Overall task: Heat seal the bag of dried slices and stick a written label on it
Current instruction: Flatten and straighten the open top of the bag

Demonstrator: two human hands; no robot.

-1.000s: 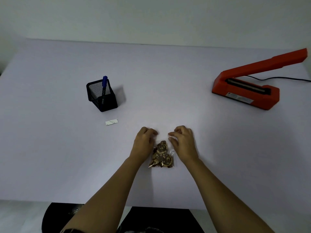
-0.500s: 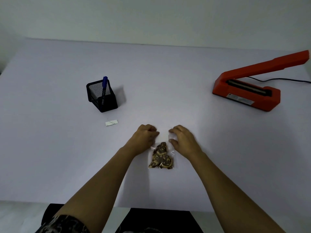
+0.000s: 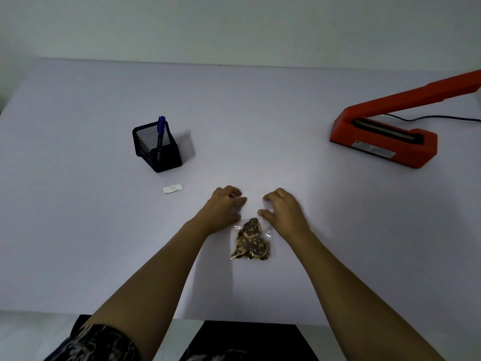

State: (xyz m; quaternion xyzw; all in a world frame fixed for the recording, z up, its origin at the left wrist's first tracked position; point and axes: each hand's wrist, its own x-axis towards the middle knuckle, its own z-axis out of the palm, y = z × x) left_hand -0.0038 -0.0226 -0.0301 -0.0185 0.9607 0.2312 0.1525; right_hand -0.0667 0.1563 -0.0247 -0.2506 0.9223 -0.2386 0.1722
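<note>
While hands flank bag (image 3: 250,239), sealer (image 3: 385,138) (lid up) sits far R.

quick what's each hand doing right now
left hand: open, fingers spread at the top left of the clear bag, no visible grip
right hand: open, fingers curled loosely at the bag's top right, no visible grip

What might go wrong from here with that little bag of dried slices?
The clear bag is hard to see against the pale table, so both hands at its open end could crease it, spoiling the seal. The slices sit high and may slide into the seal line. The sealer stands far off to the right, so slices could spill on the way.
</note>
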